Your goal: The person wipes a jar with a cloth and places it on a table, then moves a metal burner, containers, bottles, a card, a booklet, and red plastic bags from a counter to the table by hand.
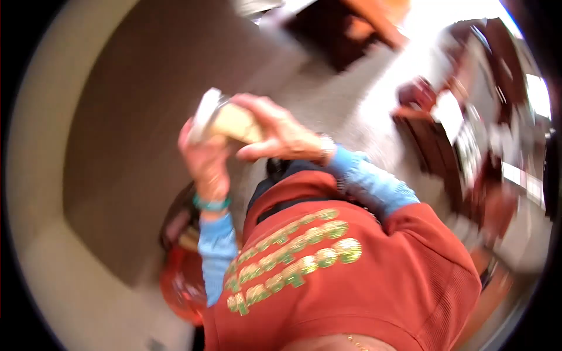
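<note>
A small pale-yellow container (235,123) with a white, lid-like end (205,112) is held tilted between my two hands, out in front of my body. Motion blur hides its exact kind. My left hand (204,155), with a teal band at the wrist, is closed around the white end. Around the yellow part curves my right hand (275,130), its thumb below and its fingers along the top. A metal watch or bracelet (326,146) circles the right wrist.
Dark wooden furniture (336,35) stands ahead at the top. More brown furniture with papers (448,128) is on the right, blurred. A shiny red-orange object (181,286) sits low by my left arm. A pale wall (41,175) curves along the left.
</note>
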`<state>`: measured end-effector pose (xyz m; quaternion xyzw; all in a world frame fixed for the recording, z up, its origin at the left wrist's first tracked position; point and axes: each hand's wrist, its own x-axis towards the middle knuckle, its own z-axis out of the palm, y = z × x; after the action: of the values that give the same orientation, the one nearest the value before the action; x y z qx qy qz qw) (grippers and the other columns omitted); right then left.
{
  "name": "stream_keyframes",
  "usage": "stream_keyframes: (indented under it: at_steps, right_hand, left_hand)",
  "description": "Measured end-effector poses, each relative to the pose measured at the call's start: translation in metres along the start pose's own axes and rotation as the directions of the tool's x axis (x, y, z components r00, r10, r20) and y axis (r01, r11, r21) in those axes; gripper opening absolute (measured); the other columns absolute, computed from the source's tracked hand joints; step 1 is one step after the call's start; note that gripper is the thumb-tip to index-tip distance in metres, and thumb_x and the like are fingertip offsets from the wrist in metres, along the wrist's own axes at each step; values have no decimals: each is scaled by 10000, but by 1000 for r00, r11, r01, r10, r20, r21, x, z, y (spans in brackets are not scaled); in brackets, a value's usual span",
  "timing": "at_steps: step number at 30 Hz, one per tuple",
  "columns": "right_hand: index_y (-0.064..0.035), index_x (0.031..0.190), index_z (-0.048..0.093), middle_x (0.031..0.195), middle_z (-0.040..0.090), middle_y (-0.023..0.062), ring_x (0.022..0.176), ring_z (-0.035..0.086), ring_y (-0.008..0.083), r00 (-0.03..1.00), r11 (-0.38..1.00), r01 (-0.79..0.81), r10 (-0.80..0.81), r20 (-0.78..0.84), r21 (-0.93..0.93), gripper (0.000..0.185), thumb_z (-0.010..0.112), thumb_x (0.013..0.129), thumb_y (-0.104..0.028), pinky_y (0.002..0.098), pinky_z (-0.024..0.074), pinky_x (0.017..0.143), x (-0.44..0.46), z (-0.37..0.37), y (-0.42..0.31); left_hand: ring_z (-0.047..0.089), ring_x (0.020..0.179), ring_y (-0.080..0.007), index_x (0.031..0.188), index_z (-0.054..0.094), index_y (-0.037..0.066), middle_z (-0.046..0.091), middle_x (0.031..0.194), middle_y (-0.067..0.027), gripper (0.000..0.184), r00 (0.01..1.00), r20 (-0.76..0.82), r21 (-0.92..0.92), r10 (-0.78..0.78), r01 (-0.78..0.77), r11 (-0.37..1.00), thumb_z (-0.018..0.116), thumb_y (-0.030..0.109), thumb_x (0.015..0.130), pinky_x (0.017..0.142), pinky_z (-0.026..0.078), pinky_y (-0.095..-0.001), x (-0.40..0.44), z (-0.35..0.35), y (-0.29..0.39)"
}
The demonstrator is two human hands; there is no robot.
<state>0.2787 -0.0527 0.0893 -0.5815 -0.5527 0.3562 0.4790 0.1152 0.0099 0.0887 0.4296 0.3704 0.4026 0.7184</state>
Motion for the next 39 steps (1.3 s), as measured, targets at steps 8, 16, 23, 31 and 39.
stream_keyframes:
  at_steps: [8,16,23,31,39]
  right_hand:
    - [-15,1247,408,1094,542,102,1024,487,175,934,761,-341,339,109,552,717,704,657,-293,313,409,868,-142,-27,-17]
    - [-16,1220,442,1111,544,134,1051,493,215,930,839,-327,368,-10,435,693,665,661,-359,339,390,889,-241,-66,-23]
    - [-25,1213,453,1084,558,111,1002,518,199,842,783,-362,508,-182,506,608,618,747,-379,327,426,850,-331,-139,6]
    - [-9,1097,518,887,574,90,746,584,137,540,709,-150,642,-544,689,436,501,874,-383,254,508,586,-446,-312,84]
    - [25,987,565,775,593,74,631,585,117,161,691,-182,723,-672,700,272,504,865,-211,208,471,480,-534,-434,121]
  left_hand:
    - [422,1150,-284,1362,139,94,390,1279,-136,1011,848,485,55,-213,213,975,733,459,631,947,368,-433,-55,34,-1]
    - [479,1038,-204,1342,238,81,470,1127,-84,989,385,804,439,-453,129,889,756,450,585,898,391,-334,-81,112,-18]
    - [509,942,-190,1275,320,58,493,1084,-80,849,249,812,512,-528,130,849,725,374,598,834,425,-326,-106,215,-98]
    - [530,967,-219,1232,396,89,486,1148,-87,630,276,684,402,-676,630,664,579,415,725,812,459,-378,-131,389,-193]
    - [554,915,-219,1179,458,136,559,1044,-44,541,432,549,482,-715,535,694,528,477,766,706,471,-378,-149,509,-238]
